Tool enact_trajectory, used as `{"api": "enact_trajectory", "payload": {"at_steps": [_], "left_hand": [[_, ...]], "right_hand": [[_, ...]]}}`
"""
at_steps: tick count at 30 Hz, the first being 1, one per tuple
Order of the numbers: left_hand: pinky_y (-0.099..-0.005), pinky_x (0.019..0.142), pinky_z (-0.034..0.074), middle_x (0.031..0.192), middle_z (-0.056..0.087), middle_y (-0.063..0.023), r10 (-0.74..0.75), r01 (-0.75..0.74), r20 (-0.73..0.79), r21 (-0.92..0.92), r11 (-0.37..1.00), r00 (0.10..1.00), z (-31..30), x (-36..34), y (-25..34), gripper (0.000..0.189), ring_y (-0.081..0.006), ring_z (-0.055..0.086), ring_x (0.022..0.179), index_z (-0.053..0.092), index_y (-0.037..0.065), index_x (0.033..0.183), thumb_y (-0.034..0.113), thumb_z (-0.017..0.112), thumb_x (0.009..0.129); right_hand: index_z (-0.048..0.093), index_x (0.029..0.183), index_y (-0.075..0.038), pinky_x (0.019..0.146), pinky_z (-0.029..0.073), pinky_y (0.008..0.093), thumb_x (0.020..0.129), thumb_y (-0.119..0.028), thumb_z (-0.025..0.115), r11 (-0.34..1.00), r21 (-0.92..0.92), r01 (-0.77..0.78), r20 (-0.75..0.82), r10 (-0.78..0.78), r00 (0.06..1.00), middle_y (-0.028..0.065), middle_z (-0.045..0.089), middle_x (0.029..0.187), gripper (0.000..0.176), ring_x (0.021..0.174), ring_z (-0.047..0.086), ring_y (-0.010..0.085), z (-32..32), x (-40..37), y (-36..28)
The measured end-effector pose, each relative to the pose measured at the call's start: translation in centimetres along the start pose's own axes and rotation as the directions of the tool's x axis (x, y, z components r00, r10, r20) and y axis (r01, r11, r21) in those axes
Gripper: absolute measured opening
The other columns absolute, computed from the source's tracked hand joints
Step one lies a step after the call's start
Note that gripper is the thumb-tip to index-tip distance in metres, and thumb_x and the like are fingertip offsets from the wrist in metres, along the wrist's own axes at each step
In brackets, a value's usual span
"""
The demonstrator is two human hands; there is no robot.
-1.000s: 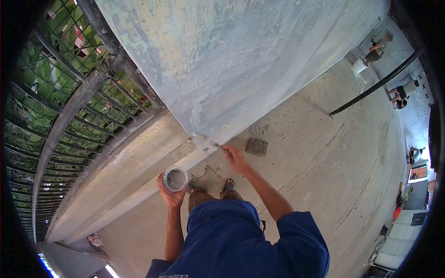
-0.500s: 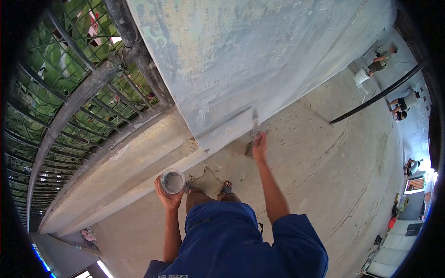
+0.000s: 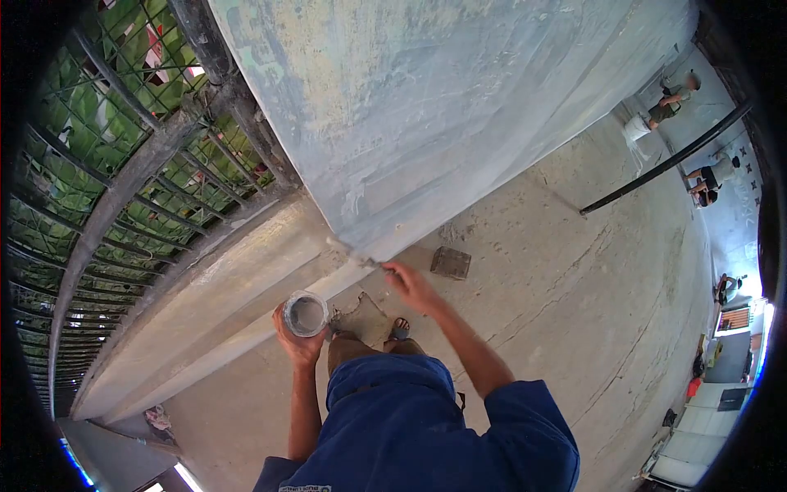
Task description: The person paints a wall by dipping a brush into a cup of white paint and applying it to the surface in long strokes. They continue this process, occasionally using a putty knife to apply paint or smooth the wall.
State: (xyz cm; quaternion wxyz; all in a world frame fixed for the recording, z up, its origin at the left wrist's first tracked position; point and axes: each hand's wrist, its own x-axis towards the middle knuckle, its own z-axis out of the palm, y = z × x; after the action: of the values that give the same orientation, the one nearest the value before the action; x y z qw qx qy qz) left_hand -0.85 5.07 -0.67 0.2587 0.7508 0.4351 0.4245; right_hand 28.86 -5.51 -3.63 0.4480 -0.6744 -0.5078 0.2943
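Note:
My left hand (image 3: 297,340) is wrapped round a clear plastic tub (image 3: 305,314) of grey paint, held upright in front of my legs. In my right hand (image 3: 407,285) is a paintbrush (image 3: 358,257), gripped by its handle and slightly blurred. Its pale head points left, at the lower corner of the grey-painted wall (image 3: 393,164); whether the bristles touch cannot be made out. Darker, wet-looking streaks run along the wall's lower part. Below that corner, a pale ledge (image 3: 246,271) runs off to the left.
A dark block (image 3: 451,262) lies on the concrete floor (image 3: 557,287) right of my hand. Curved metal railing (image 3: 139,172) with mesh and leaves stands left. A dark pole (image 3: 664,160) slants at right. Several people are farther off, one person (image 3: 674,100) beside a white bucket (image 3: 636,127).
My right hand has swung left and down with the paintbrush, from the wall's lower edge to its corner. The dark block now shows fully. My left hand keeps the tub nearly still.

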Motion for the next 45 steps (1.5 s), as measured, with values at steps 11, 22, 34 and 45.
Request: {"api": "enact_trajectory", "payload": {"at_steps": [11,22,34,45], "left_hand": [[-0.0481,0.097,0.052,0.119,0.064,-0.0186,0.030,-0.028,-0.074,0.019,0.999,0.997,-1.5,-1.7,-2.2,0.078,-0.0395,0.065,0.110,0.060,0.000,0.129,0.023,0.093,0.062],[-0.0481,0.098,0.051,0.119,0.065,-0.0184,-0.022,0.022,-0.007,0.003,1.000,1.000,-0.6,-0.8,0.0,0.077,-0.0378,0.065,0.111,0.060,0.000,0.129,0.025,0.093,0.064],[-0.0473,0.099,0.051,0.119,0.064,-0.0173,0.033,-0.033,-0.005,-0.001,0.999,0.999,-0.2,-0.6,-0.3,0.077,-0.0360,0.065,0.110,0.060,0.001,0.130,0.025,0.094,0.065],[-0.0559,0.095,0.050,0.125,0.061,-0.0225,0.017,-0.017,-0.020,0.017,1.000,1.000,-0.7,-2.0,-1.7,0.095,-0.0452,0.061,0.112,0.051,0.005,0.140,0.033,0.096,0.061]], "right_hand": [[0.060,0.132,-0.006,0.080,0.053,0.0389,0.110,-0.033,0.059,0.956,-0.273,-0.103,-0.560,-0.071,0.825,0.0152,0.070,0.096,0.035,0.085,0.067,0.0261,-18.2,1.7,11.0],[0.060,0.133,-0.005,0.079,0.055,0.0430,0.108,-0.020,0.061,0.979,-0.179,0.095,-0.570,-0.182,0.801,0.0170,0.068,0.108,0.029,0.089,0.070,0.0325,2.6,0.3,6.5],[0.061,0.132,-0.007,0.084,0.055,0.0428,0.107,-0.020,0.062,0.964,-0.221,-0.148,-0.213,0.100,0.972,0.0194,0.072,0.105,0.028,0.096,0.071,0.0326,-10.2,2.2,4.0],[0.059,0.131,-0.004,0.083,0.054,0.0379,0.110,-0.022,0.059,0.954,-0.262,-0.148,-0.727,-0.094,0.680,0.0132,0.067,0.101,0.028,0.090,0.067,0.0232,-15.1,2.3,17.6]]}}
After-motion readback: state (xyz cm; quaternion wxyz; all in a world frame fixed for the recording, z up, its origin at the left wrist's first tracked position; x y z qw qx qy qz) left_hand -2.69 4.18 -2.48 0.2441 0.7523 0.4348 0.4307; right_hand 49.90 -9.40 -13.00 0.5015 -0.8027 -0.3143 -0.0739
